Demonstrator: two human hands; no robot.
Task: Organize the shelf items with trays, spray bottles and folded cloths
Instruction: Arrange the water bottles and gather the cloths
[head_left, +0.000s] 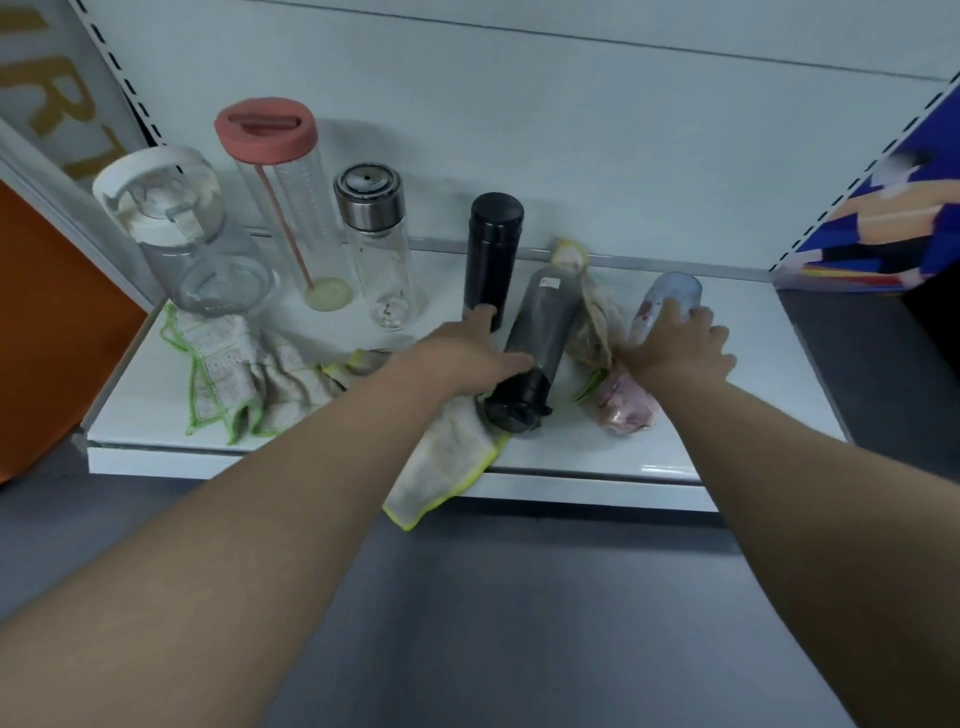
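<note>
On the white shelf (727, 457) a grey bottle with a black cap (545, 322) lies on its side; my left hand (467, 358) is closed around its lower part near the cap. To the right a pale blue-and-pink bottle (670, 296) also lies flat, with my right hand (675, 348) wrapped over its middle. A yellow-edged cloth (447, 467) hangs over the shelf's front edge beneath the grey bottle. A crumpled green-edged cloth (234, 374) lies at the left. Another cloth (592, 317) is bunched between the two lying bottles.
Standing at the back, left to right: a clear jar with a white lid (171, 228), a tall clear bottle with a pink lid (291, 208), a glass bottle with a steel cap (379, 244), a black flask (493, 254). A blue box (883, 228) is at the right.
</note>
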